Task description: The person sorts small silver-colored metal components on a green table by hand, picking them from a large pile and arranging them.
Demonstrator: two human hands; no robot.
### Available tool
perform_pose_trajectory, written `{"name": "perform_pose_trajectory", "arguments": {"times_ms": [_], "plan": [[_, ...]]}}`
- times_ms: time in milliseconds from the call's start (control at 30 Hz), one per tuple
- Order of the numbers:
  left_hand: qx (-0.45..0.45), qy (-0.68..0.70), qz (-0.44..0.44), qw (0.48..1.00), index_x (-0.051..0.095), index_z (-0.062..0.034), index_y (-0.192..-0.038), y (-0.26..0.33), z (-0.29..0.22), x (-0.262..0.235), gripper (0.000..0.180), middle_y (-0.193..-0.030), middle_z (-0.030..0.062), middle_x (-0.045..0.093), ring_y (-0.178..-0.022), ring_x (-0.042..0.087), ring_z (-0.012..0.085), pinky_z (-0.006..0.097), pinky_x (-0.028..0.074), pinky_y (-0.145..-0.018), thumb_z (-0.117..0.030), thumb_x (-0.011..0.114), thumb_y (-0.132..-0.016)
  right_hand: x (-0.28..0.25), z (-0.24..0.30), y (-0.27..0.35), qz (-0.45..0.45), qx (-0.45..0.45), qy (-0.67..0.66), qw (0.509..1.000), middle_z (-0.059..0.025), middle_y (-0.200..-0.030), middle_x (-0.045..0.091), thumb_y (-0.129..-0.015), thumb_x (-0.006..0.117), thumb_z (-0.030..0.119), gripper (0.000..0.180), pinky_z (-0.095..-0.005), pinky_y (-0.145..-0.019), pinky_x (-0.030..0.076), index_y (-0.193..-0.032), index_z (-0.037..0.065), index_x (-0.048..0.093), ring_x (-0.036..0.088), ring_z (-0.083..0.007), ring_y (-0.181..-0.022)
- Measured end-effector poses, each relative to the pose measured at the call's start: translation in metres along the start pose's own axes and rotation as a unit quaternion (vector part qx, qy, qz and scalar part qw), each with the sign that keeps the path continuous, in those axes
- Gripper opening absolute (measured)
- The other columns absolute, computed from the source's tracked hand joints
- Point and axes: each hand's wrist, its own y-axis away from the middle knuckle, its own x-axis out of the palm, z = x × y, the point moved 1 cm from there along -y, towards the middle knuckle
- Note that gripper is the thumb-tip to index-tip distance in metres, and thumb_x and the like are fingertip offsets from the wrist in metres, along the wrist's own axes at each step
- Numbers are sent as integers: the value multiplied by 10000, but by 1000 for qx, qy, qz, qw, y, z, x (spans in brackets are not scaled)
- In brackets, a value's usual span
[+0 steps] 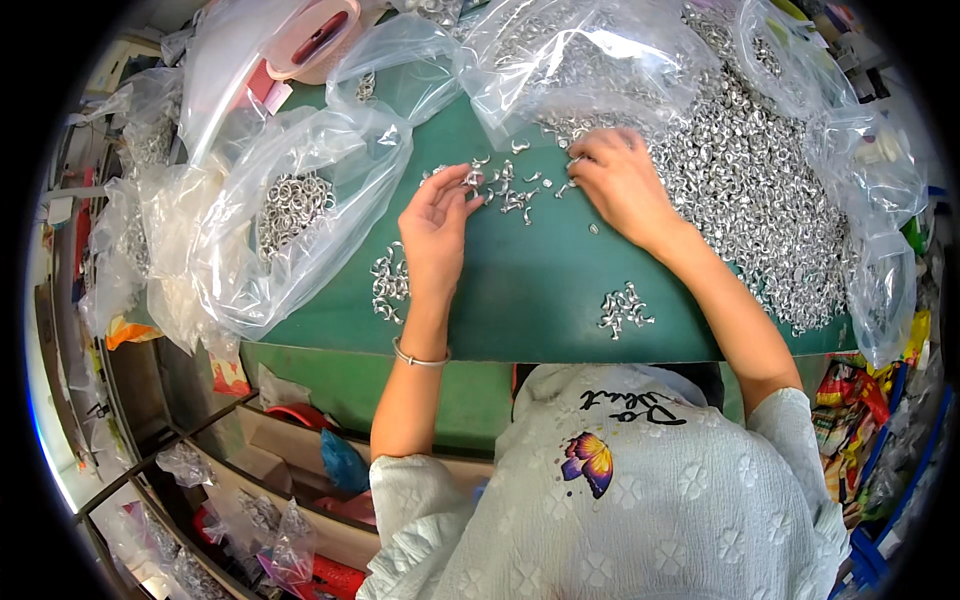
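Green worktable [540, 310] fills the space under and between both hands, its near edge running across on the body side of them, past the forearms. To the right of the right hand, and reaching toward the body beside that forearm, spreads a large heap of small silver metal pieces [760, 210]. Beyond the right hand, a clear plastic sheet [590, 65] covers part of the heap; glare blurs what lies under it. Left of the left hand stands an open clear bag [360, 165] with silver rings [295, 208] inside, partly veiled by folds. Farther off beyond that bag, a pink basket [283, 58] is cut by the upper border.

Both hands are apart. The left hand [436, 222] is half curled, palm turned inward, pieces at its fingertips; whether it grips any cannot be told. The right hand [617, 185] points its bunched fingers down at the heap's edge, fingertips partly hidden, its grip likewise unclear. Plain green runs from between the hands to the near edge.

One small cluster [390, 283] lies left of the left wrist, partly behind it; another cluster [625, 308] sits bodyward of the right hand. Loose curved pieces [508, 192] scatter between the hands, too small for their exact shape to be made out.
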Motion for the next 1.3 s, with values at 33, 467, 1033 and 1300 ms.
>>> {"name": "perform_pose_trajectory", "arguments": {"times_ms": [33, 467, 1033, 1300], "plan": [[12, -18, 3, 1000, 535, 93, -1218, 1, 0, -3, 280, -1171, 177, 618, -1090, 625, 226, 319, 538, -898, 40, 495, -946, -1, -1, -1, -60, 0, 3, 998, -58, -1047, 631, -782, 625, 64, 242, -445, -985, 370, -1022, 74, 656, 540, -271, -1076], [142, -442, 66, 883, 591, -17, -1173, 28, 0, 1, 393, -1135, 132, 580, -1039, 539, 322, 390, 440, -922, 55, 661, -793, 7, 37, -14, 130, -90, -43, 986, -48, -1454, 438, -899, 617, 260, 445, -504, -1147, 266, -1301, 81, 551, 329, -269, -1398], [185, -403, 71, 894, 611, 14, -1052, 20, 2, 6, 261, -1018, 115, 594, -838, 592, 286, 358, 499, -729, 88, 620, -802, -4, 46, 18, 107, -38, -2, 994, -81, -1442, 445, -877, 642, 326, 521, -528, -1137, 241, -1334, 107, 524, 331, -305, -1385], [70, -323, 26, 943, 609, -21, -1120, 29, -15, 10, 342, -1088, 111, 598, -890, 608, 207, 295, 494, -741, 100, 624, -801, -18, 32, 25, 14, 123, 72, 990, -120, -1385, 464, -869, 642, 203, 423, -549, -1099, 251, -1243, 24, 558, 349, -325, -1360]]}}
